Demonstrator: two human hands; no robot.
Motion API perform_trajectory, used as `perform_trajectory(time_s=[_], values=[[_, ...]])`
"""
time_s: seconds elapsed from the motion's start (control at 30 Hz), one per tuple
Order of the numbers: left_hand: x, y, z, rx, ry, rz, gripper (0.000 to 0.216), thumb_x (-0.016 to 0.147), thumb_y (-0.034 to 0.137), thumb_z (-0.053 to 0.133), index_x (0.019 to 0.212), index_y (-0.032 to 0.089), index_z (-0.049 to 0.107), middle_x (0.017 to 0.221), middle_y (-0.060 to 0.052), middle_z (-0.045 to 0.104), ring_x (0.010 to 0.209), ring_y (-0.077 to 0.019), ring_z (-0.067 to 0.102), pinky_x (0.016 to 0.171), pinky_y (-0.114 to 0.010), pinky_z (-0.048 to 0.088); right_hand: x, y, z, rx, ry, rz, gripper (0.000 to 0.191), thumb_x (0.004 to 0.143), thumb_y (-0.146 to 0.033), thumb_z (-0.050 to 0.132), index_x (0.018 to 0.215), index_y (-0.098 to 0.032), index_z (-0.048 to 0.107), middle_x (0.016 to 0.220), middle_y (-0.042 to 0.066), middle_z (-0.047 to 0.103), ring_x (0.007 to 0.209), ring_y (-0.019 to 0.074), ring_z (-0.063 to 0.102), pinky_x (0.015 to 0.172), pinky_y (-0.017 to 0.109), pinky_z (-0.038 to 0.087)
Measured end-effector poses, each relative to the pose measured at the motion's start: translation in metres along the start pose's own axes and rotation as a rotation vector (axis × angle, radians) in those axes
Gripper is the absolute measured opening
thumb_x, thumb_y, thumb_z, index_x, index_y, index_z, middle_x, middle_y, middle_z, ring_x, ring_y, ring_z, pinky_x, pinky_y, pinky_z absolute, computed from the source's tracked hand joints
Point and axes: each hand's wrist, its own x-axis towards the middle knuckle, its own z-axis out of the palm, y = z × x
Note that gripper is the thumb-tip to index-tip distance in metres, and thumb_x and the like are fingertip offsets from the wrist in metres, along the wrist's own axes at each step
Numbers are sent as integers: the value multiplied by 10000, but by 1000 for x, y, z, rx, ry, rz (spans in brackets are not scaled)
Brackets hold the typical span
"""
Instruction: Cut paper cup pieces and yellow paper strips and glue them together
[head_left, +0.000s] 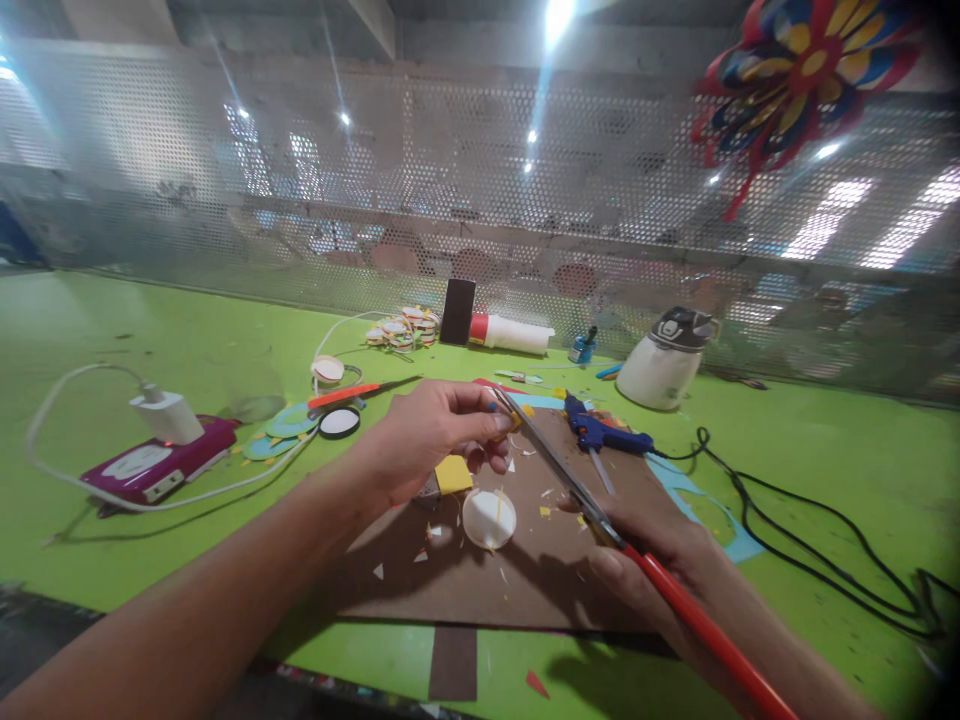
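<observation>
The right hand (652,560) is closed around red-handled scissors (600,510), blades reaching up and away toward the left hand (439,430), whose fingers pinch a small yellow paper piece (519,415) at the blade tips. This looks like trimming; the next snip needs steady alignment. Beyond the hands lies a blue glue gun (600,432).

Both bare forearms come in from the near edge and converge toward the middle. The left arm runs long from the near-left corner, wrist straight, and the left hand (431,432) is held up with its back toward the camera — fingers curled rightward, thumb and fingertips (501,418) pinched together at the far-right end of the hand. The right arm enters from the near-right corner at a steep slant. The right hand (660,560) sits lower and nearer, fingers folded into a closed grip — knuckles facing left, wrist bent slightly.
</observation>
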Motion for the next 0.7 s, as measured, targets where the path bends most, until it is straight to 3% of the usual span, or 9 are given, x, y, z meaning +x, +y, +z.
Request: perform_trajectory(time_s=[0.17, 0.47, 0.7], values=[[0, 1, 1, 4, 5, -5, 132, 721, 230, 682, 752, 103, 670, 685, -67, 674, 574, -117, 612, 544, -226, 417, 2, 1, 2, 21, 6, 20, 339, 886, -429, 498, 1074, -226, 694, 589, -16, 593, 500, 134, 507, 439, 204, 378], [1, -2, -1, -30, 5, -41, 129, 722, 247, 703, 721, 129, 651, 631, -36, 648, 599, -134, 619, 583, -253, 414, 3, -3, 8, 98, 138, 114, 397, 839, -527, 509, 749, -199, 713, 472, -33, 478, 447, 115, 418, 417, 219, 308], [4, -5, 0, -112, 8, 3, 163, 689, 264, 761, 691, 116, 693, 637, -10, 621, 552, -65, 495, 616, -244, 402, 11, -2, 5, 121, 280, 167, 475, 822, -569, 520, 996, -187, 744, 590, 3, 595, 525, 139, 505, 489, 238, 397]])
